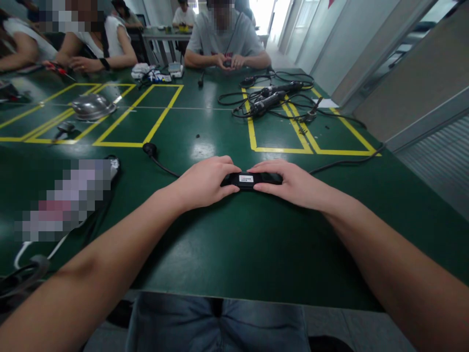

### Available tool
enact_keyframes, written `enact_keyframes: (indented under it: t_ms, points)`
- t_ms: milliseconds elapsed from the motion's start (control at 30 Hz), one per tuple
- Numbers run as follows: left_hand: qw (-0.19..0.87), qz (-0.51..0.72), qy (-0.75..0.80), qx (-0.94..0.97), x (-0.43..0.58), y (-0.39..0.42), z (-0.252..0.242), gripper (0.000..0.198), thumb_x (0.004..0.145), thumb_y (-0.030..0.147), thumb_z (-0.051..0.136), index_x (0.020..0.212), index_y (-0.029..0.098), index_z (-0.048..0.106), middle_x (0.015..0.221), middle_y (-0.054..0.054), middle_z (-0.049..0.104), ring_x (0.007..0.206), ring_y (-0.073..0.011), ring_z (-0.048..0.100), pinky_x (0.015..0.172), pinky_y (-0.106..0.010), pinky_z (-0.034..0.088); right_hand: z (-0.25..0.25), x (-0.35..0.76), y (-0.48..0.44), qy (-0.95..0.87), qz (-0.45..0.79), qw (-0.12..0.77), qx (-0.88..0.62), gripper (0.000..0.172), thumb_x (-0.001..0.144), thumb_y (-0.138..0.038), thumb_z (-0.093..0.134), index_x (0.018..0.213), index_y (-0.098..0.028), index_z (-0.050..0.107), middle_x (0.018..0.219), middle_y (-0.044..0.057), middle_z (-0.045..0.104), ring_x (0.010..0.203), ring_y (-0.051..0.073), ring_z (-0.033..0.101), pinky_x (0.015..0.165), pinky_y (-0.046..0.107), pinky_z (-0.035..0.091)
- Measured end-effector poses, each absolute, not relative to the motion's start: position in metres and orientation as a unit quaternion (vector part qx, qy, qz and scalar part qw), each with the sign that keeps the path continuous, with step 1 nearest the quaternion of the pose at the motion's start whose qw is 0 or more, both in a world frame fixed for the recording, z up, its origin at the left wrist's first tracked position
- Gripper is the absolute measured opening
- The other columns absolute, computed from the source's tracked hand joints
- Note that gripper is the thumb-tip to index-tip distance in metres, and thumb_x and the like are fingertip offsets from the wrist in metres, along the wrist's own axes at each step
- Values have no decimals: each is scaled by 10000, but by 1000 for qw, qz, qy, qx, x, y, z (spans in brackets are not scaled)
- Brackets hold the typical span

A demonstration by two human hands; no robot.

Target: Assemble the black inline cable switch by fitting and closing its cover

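Near the middle of the green table point(234, 244), a slim black device with a white printed label point(246, 179) is held level between both hands. My left hand point(205, 182) grips its left end, thumb at the near side and fingers at the far side. Its right end sits in my right hand point(296, 185) the same way. The palms and fingers hide both ends, so its exact kind cannot be told. Behind my left hand runs a black cord ending in a plug point(149, 149). Another black cable point(344, 162) leads off to the right from behind my right hand.
Black corded tools point(269, 101) lie tangled at the back right, over yellow tape. A metal bowl point(93, 106) stands at the left. Nearer is a blurred-out flat item point(68, 200) with cables. Across the table sits a person point(225, 39); others sit at the far left.
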State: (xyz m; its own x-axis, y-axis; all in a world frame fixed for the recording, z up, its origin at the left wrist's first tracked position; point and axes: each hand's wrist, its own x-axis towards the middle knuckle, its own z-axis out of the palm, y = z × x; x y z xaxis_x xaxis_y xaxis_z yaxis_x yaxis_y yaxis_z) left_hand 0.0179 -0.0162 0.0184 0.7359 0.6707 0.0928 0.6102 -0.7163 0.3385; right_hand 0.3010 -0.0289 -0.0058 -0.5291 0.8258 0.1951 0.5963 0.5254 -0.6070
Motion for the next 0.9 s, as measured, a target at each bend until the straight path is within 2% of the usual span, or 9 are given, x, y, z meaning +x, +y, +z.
enact_keyframes:
  t_ms: [267,467,600,700,767,900]
  points:
    - [125,109,330,929,15,-15,12,426,1084,384,751,1450,167,781,1293,-160,799,1199,-339,738,1084,-461,574,-14,301,-34,-844,202,253,-428,370,1026,-476,776,1340,-302,868,1350,105,883,1254,383,797,1167,628,599]
    - [170,129,330,920,11,-11,6,450,1127,431,661,1489,184,763,1271,-142,777,1175,-310,693,1119,-470,554,-16,295,-37,-853,166,259,-421,509,904,-430,916,1389,-300,830,1371,101,869,1247,387,796,1131,608,621]
    - [173,157,350,907,9,-10,4,487,1169,499,524,1403,189,818,1266,-152,717,1197,-310,678,1123,-494,570,-16,293,-37,-856,147,265,-417,322,1006,-333,791,1321,-292,848,1330,101,878,1209,365,812,1111,588,633]
    - [157,158,345,912,10,-9,1,480,1109,540,651,1390,181,803,1305,-158,728,1202,-320,696,1119,-499,578,-16,293,-36,-859,141,263,-416,311,1019,-326,781,1314,-270,859,1323,110,886,1197,368,820,1097,583,642]
    - [140,154,339,918,11,-9,-1,459,1057,507,755,1384,186,785,1276,-146,769,1172,-324,713,1093,-488,583,-16,293,-36,-859,141,260,-418,318,1011,-326,800,1316,-269,865,1324,110,889,1197,371,822,1103,588,641]
    - [122,155,325,925,11,-8,-2,317,1109,394,707,1339,195,793,1195,-125,821,1125,-314,731,1044,-457,578,-16,290,-37,-858,146,261,-418,296,1015,-321,810,1302,-285,875,1307,100,898,1191,367,829,1105,583,641]
